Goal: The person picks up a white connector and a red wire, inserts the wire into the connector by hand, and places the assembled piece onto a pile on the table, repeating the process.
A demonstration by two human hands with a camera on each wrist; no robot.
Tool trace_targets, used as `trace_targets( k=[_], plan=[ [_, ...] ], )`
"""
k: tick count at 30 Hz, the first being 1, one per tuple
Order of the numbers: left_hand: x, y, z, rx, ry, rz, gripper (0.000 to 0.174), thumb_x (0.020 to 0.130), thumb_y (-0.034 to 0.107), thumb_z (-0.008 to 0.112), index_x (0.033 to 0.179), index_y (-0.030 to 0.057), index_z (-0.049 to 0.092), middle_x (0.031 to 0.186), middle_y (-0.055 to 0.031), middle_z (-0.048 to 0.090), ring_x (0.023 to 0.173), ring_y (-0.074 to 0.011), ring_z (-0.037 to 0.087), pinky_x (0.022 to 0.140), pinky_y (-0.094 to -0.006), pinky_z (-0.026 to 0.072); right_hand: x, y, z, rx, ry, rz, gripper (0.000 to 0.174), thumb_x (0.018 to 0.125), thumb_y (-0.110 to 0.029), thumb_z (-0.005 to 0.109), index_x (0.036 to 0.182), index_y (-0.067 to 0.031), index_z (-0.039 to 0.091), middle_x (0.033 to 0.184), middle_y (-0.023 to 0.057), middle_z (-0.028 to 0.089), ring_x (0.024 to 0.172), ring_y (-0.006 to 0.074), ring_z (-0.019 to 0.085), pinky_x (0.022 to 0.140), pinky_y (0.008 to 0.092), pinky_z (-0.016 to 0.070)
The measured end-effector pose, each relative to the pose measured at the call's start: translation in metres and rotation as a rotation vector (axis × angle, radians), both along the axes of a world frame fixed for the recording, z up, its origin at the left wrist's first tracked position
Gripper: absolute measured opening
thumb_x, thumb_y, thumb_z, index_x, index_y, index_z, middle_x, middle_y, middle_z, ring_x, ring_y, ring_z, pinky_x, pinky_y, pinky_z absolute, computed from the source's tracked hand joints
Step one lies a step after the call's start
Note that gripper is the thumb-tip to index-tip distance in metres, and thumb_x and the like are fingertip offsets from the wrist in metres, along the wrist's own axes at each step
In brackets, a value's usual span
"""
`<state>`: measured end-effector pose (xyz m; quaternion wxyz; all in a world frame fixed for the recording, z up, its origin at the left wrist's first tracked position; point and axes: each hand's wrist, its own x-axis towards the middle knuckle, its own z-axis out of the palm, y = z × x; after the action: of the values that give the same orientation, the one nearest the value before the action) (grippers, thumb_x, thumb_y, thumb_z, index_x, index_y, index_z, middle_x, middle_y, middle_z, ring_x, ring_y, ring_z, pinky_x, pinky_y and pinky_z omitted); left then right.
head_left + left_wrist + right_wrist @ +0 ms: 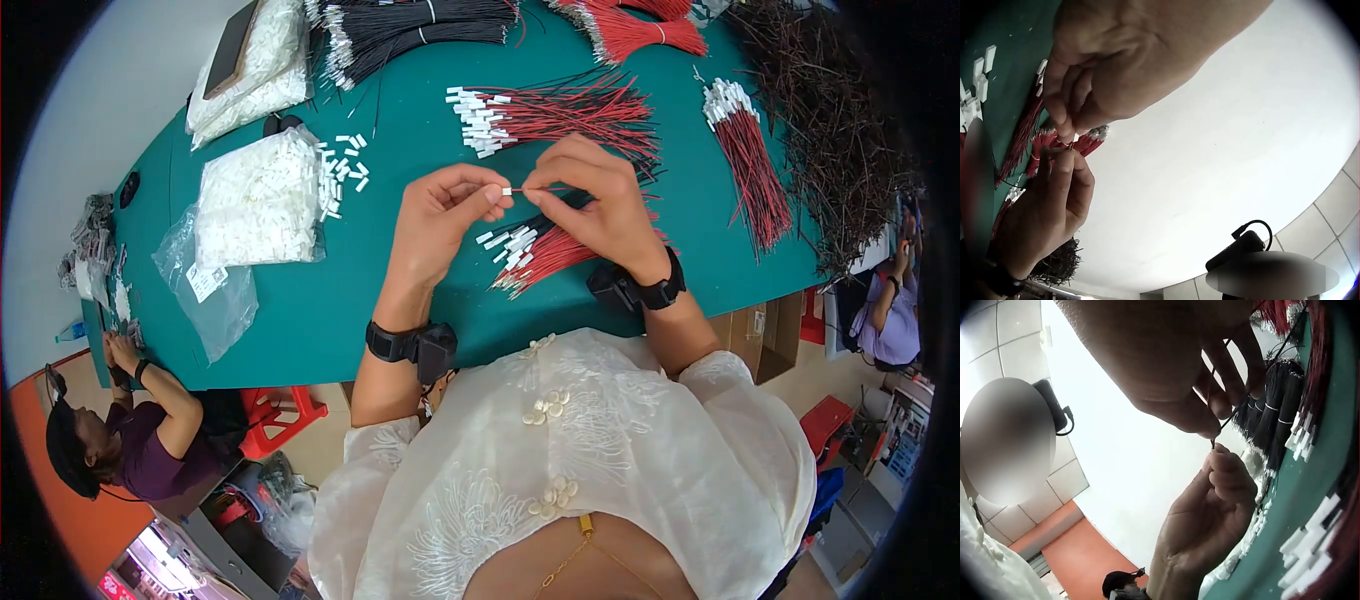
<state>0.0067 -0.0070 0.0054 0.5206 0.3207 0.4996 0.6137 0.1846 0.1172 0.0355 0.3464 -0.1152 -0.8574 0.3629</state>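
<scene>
Now | left hand (440,225) is pinching a small white connector (506,190) between thumb and forefinger | right hand (600,205) is pinching a thin wire (528,188), its tip meeting the connector | both are hovering above a red wire bundle (545,258) on the green table (400,130) | bag of white connectors (262,200) is lying further left

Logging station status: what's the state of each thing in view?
Left hand: grip pinches small white plastic connector.
Right hand: grip pinches thin red wire, tip at the connector.
Clear plastic bag of white connectors: full, loose pieces lying beside it.
Red wire bundle under the hands: loose, connectors fitted.
Black wire bundles: banded.
</scene>
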Motion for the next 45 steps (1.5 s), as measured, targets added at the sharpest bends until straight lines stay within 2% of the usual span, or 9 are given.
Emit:
trace_targets(
  k=[12,17,19,21,22,25,28,37,45],
  plan=[
    [-0.006,-0.002,0.001,-0.005,0.109,0.052,0.015,0.097,0.008,0.07,0.107,-0.0037,0.072,0.092,-0.0094,0.074,0.08,-0.0119,0.069,0.073,-0.0247,0.0545,0.008,-0.001,0.008,-0.113,-0.148,-0.039,0.009,0.086,-0.002,0.075,0.095,-0.0002,0.072,0.086,0.008,0.069,0.067,0.0162,0.062,0.057,0.0273,0.047],
    [-0.002,0.007,0.009,0.02,0.051,0.213,0.014,0.095,0.007,0.072,0.104,-0.0032,0.072,0.098,-0.0097,0.075,0.08,-0.0136,0.069,0.072,-0.0258,0.0542,0.012,0.018,0.011,-0.1,-0.207,-0.15,0.01,0.085,-0.003,0.077,0.095,-0.0012,0.074,0.086,0.0072,0.07,0.072,0.0195,0.064,0.062,0.0309,0.05],
    [0.0,0.007,0.009,0.042,-0.001,0.253,0.013,0.093,0.007,0.073,0.103,-0.0024,0.073,0.099,-0.0095,0.075,0.08,-0.0143,0.069,0.072,-0.0261,0.0539,0.004,0.031,0.004,0.242,-0.06,-0.326,0.01,0.083,-0.002,0.076,0.093,-0.0014,0.074,0.088,0.0079,0.071,0.077,0.0224,0.066,0.067,0.0345,0.0517],
    [-0.007,0.001,0.004,-0.026,0.54,0.172,0.013,0.087,0.004,0.075,0.1,0.0004,0.074,0.098,-0.0087,0.073,0.08,-0.0191,0.069,0.072,-0.0293,0.0537,0.006,0.034,0.002,0.42,0.015,-0.412,0.01,0.082,-0.001,0.076,0.092,-0.0016,0.074,0.088,0.0083,0.071,0.08,0.0239,0.066,0.069,0.0363,0.0525],
    [-0.01,-0.002,0.004,-0.061,0.812,0.133,0.014,0.085,0.003,0.076,0.098,0.0018,0.074,0.097,-0.0083,0.073,0.08,-0.0215,0.069,0.072,-0.0309,0.0536,0.011,0.035,0.002,0.356,-0.046,-0.306,0.01,0.081,-0.002,0.077,0.09,-0.0021,0.074,0.088,0.0085,0.071,0.082,0.0253,0.066,0.071,0.0381,0.0526],
    [-0.015,-0.011,0.004,-0.091,0.934,-0.11,0.015,0.08,0.002,0.077,0.094,0.0037,0.074,0.093,-0.0092,0.07,0.082,-0.026,0.068,0.072,-0.035,0.0533,0.023,0.03,0.001,0.225,-0.17,-0.1,0.009,0.079,-0.004,0.077,0.088,-0.003,0.074,0.087,0.009,0.071,0.085,0.0281,0.066,0.074,0.0415,0.0526],
    [-0.011,-0.013,0.004,-0.081,1.051,-0.238,0.016,0.076,0.001,0.077,0.092,0.0045,0.073,0.092,-0.01,0.068,0.083,-0.0288,0.067,0.073,-0.037,0.0527,0.022,0.018,-0.001,0.098,-0.649,0.295,0.007,0.076,-0.007,0.076,0.079,-0.0037,0.071,0.082,0.0091,0.067,0.083,0.0293,0.065,0.072,0.0418,0.052],
    [-0.007,-0.009,-0.001,-0.101,1.112,-0.197,0.013,0.076,0.001,0.077,0.087,0.0037,0.072,0.092,-0.0105,0.065,0.091,-0.0296,0.065,0.075,-0.0409,0.0518,0.018,0.007,-0.021,0.162,-0.615,0.303,0.009,0.073,-0.006,0.072,0.071,-0.0014,0.065,0.075,0.0141,0.063,0.075,0.0378,0.063,0.067,0.0473,0.0492],
    [-0.007,-0.01,-0.001,-0.076,1.171,-0.142,0.012,0.08,0.002,0.076,0.092,0.0033,0.072,0.089,-0.0101,0.067,0.078,-0.0262,0.067,0.07,-0.0366,0.0529,0.018,0.018,0.002,-0.168,-0.496,0.386,0.012,0.08,-0.002,0.075,0.085,0.0003,0.065,0.084,0.0111,0.068,0.081,0.0292,0.068,0.072,0.0366,0.0541]
  ],
)
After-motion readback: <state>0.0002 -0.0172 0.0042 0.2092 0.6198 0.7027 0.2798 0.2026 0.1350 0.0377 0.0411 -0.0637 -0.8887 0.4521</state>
